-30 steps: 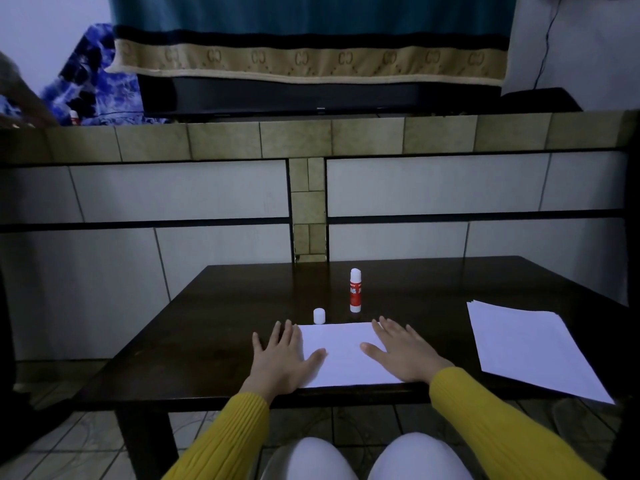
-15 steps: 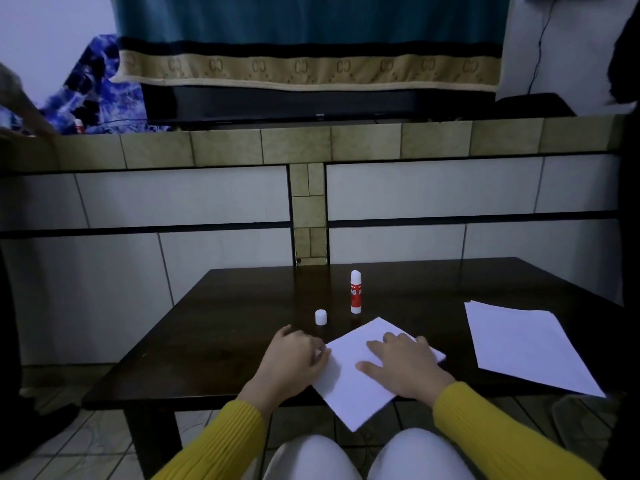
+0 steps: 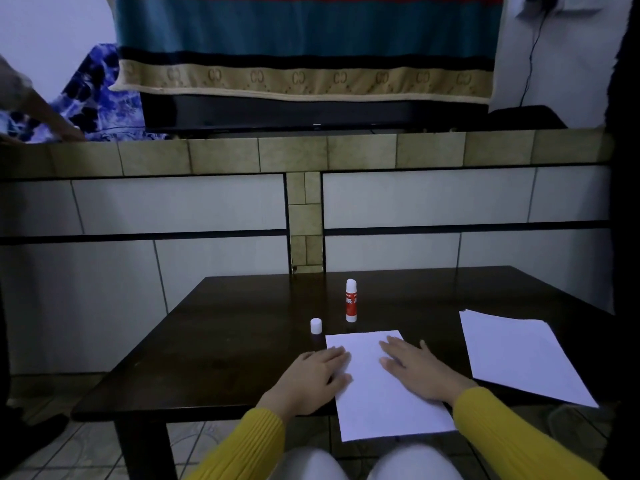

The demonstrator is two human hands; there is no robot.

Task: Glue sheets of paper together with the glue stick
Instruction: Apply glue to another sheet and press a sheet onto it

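A white sheet of paper lies lengthwise on the dark table, its near end hanging over the front edge. My left hand rests flat on its left edge, fingers spread. My right hand lies flat on its right half. An uncapped red and white glue stick stands upright just beyond the sheet. Its white cap stands to the left of it. A stack of white sheets lies at the right of the table.
A tiled ledge and wall rise behind the table. Another person's hand rests on the ledge at far left, by blue patterned cloth. A striped blanket hangs above. My knees show below the table edge.
The sheet lay crosswise under both flat hands, was turned at an angle, and now lies lengthwise toward me with its near end over the table edge. Both hands followed it.
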